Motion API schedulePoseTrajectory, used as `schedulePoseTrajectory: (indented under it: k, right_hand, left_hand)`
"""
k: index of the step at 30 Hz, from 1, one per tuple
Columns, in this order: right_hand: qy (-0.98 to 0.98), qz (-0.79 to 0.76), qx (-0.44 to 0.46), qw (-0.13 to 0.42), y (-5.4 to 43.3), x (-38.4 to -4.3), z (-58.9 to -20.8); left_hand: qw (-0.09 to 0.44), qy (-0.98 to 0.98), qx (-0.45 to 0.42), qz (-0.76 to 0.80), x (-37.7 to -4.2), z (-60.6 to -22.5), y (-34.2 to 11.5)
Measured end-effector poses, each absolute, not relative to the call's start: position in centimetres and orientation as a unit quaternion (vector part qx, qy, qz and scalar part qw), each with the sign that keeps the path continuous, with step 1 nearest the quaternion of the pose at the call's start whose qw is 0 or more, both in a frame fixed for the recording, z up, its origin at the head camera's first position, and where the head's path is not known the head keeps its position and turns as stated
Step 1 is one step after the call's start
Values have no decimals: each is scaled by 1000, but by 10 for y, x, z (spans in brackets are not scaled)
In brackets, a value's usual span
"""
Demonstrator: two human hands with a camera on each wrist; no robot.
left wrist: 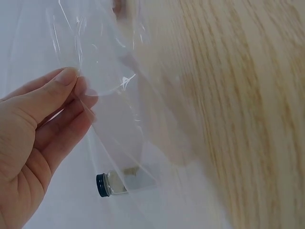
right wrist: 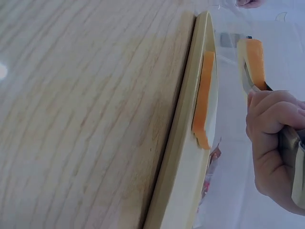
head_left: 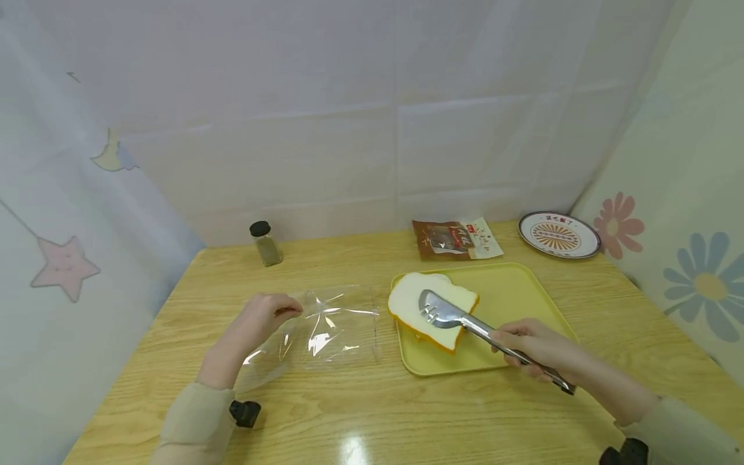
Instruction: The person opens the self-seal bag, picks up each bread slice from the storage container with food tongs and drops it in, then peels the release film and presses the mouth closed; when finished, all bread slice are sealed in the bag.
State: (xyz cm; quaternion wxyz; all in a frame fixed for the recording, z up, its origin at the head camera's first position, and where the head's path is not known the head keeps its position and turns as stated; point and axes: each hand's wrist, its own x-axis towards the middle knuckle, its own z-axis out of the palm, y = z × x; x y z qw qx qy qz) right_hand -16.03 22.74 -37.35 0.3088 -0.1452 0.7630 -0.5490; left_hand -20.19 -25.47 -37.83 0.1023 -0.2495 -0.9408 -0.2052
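My left hand (head_left: 261,321) pinches the edge of a clear plastic bag (head_left: 345,330) between thumb and fingertips; the left wrist view shows its thin film (left wrist: 109,71) spreading from the fingertips. In my right hand (head_left: 537,349) are metal tongs (head_left: 479,328), gripped round the handle. Their slotted end lies over a white bread slice (head_left: 407,303) with an orange crust. From the right wrist, this held slice (right wrist: 255,59) appears raised between the tong ends, above the tray. Another bread slice (right wrist: 203,102) lies on the yellow tray (head_left: 517,281), mostly hidden from the head camera.
A small jar (head_left: 267,248) with a black lid stands at the back left of the wooden table (head_left: 325,426). Behind the tray lie a brown food packet (head_left: 442,242) and a patterned plate (head_left: 559,236). Cloth hangs around the back and sides.
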Motion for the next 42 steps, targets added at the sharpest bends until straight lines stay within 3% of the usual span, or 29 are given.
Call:
schedulePoseTrajectory:
  k: [23,42]
  right_hand:
    - [775,-473,-242,342,170,-205,-381]
    - [733,-503,-209,408,140,-225,-398]
  left_hand:
    - [117,-934,-261,-215,-202,-380,-256]
    - [108,-927,-247,-261,-200,-387,-254]
